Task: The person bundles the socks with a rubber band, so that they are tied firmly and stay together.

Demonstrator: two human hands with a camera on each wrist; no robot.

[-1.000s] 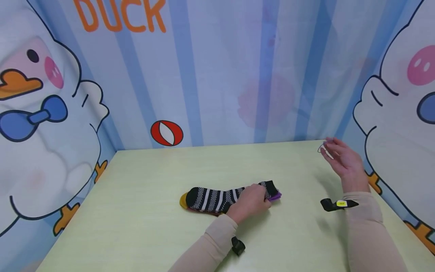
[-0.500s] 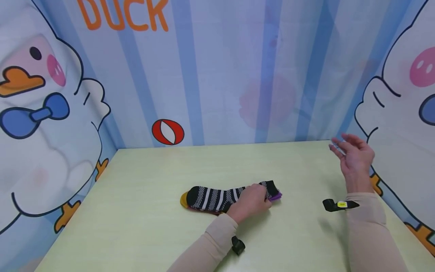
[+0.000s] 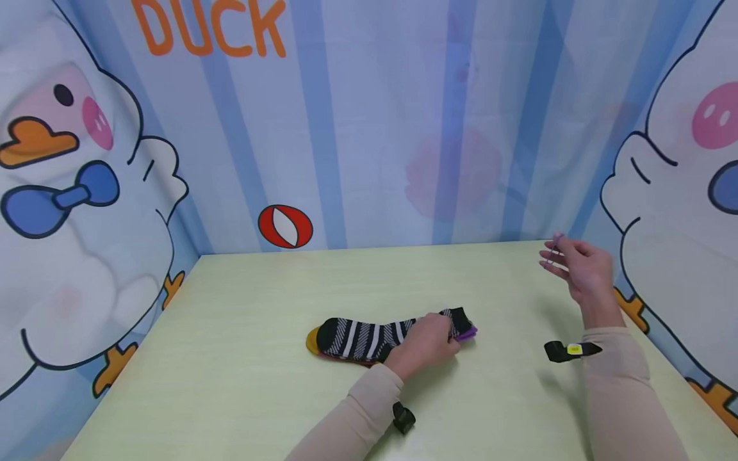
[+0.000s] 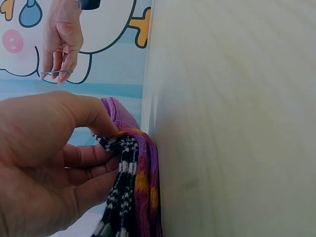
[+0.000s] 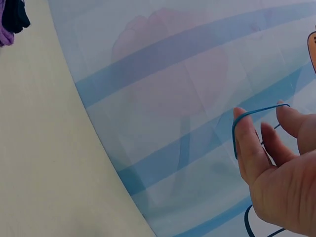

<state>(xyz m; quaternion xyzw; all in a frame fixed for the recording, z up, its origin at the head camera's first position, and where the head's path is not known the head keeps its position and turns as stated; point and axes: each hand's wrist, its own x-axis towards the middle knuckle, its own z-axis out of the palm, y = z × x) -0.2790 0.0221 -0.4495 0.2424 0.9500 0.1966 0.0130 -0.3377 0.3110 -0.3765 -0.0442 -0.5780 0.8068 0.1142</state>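
Observation:
Striped black-and-white socks lie flat in a layered stack, with a mustard toe and a purple cuff showing from underneath. My left hand grips the stack near the cuffs. In the left wrist view the thumb rests on the purple-and-red knit, the fingers behind the black-and-white layer. Above the far right of the table, my right hand is raised with fingers spread. A thin blue rubber band stretches round its fingertips and thumb.
The pale table meets a blue striped curtain at its back edge. Duck-printed panels flank both sides. Each wrist wears a small black camera.
My right hand swung slightly right, then came back left with its fingers turned and the band stretched across them. The left hand and the socks have stayed in place.

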